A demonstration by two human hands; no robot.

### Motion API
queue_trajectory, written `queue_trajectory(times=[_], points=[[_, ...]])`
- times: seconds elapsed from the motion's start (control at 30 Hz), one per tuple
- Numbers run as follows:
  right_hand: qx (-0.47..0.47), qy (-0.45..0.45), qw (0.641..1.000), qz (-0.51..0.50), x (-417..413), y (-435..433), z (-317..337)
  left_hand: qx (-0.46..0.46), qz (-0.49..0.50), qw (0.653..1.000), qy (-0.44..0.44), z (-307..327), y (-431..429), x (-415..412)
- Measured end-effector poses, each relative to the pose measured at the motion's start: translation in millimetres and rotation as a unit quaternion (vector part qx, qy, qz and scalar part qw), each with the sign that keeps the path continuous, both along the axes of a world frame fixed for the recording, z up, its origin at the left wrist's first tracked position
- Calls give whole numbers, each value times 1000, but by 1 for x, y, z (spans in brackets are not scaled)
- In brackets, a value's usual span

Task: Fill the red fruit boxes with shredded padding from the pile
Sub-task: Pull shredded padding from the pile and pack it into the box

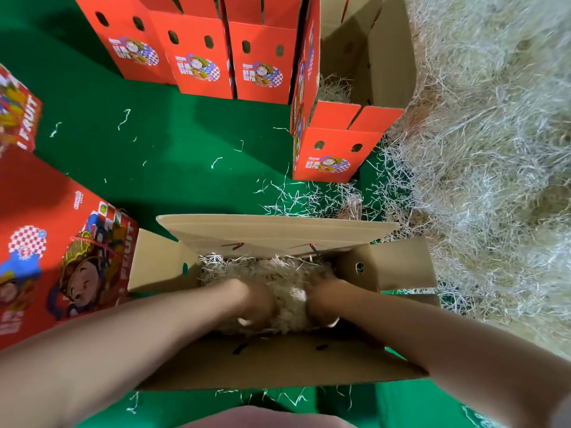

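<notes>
Padding in box between left hand and right hand — fingers hidden, grip unclear.

Left hand and right hand reach down, fingers hidden.

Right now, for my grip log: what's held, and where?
A wad of shredded padding in the open box: left hand grips its left side, right hand its right.

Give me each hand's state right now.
Left hand: on the padding in the open box, fingers buried; cannot tell.
Right hand: same, cannot tell.
</notes>
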State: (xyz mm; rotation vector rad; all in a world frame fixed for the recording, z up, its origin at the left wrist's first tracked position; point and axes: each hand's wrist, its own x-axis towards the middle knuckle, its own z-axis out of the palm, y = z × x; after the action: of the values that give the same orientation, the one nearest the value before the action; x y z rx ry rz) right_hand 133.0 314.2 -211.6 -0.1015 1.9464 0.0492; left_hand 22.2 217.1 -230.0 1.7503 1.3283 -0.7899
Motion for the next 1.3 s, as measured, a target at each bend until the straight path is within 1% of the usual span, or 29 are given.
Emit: queue_trajectory(times=[0.07,0.13,0.17,0.2,0.23,0.27,0.33,0.37,0.4,0.43,0.47,0.5,0.53,0.57,0.6,0.67,0.7,0.77,0.8,0.83,0.87,0.93,1.0,1.07,1.13,1.17,1.2,1.27,1.3], points=[[11,-30,999,2,5,3,-1,-67,-12,997,33,-3,-1,-8],[23,-40,998,35,9,4,4,-80,12,996,31,-1,-2,-16],[29,-44,997,48,9,4,8,-79,57,995,6,0,-2,-19],[29,-37,998,44,7,5,13,-79,137,987,-33,1,-3,-20],[24,-12,999,22,3,5,20,-53,207,975,-68,5,-5,-20],[9,37,999,-10,-2,5,26,12,254,963,-88,10,-6,-20],[-24,165,984,-56,-12,4,29,158,211,964,-47,13,-9,-23],[-41,195,978,-61,-17,4,28,179,165,970,-22,14,-11,-25],[-59,186,979,-52,-19,3,24,149,127,980,-16,18,-13,-25],[-69,145,986,-41,-20,3,17,72,98,993,13,30,-17,-21],[-62,95,993,-31,-20,4,10,-17,58,996,61,32,-25,-19],[-41,63,997,-34,-20,6,5,-116,18,989,85,26,-31,-17],[-19,47,998,-40,-19,10,4,-183,-17,977,105,29,-38,-18],[-9,46,998,-46,-18,15,2,-189,-78,975,86,27,-39,-19],[-13,51,997,-48,-19,18,1,-213,-65,971,88,32,-41,-20],[-50,80,994,-53,-22,20,4,-185,-14,980,77,35,-45,-19],[-65,102,990,-66,-24,18,7,-150,3,986,77,33,-45,-18],[-75,150,983,-77,-27,10,11,-30,44,994,94,31,-43,-20],[-78,167,980,-77,-29,5,12,12,55,992,112,30,-41,-21],[-78,173,979,-74,-29,0,12,24,54,988,142,28,-40,-24],[-71,168,981,-61,-29,-3,13,24,37,983,178,23,-40,-28],[-39,139,989,-25,-27,-5,11,-20,-1,974,227,18,-39,-38],[-19,101,994,-39,-22,2,7,-89,8,972,216,13,-37,-45],[-45,49,994,-83,-16,10,4,-128,45,973,187,9,-35,-47],[-65,23,992,-110,-11,13,4,-117,55,977,168,12,-36,-45],[-66,44,991,-111,-9,13,6,-92,47,981,163,12,-37,-45],[-60,87,989,-103,-9,11,8,-57,38,985,156,14,-38,-45],[-54,196,976,-73,-7,3,13,36,34,988,149,19,-37,-44],[-68,229,969,-63,-5,-1,13,90,28,984,153,22,-37,-42]])
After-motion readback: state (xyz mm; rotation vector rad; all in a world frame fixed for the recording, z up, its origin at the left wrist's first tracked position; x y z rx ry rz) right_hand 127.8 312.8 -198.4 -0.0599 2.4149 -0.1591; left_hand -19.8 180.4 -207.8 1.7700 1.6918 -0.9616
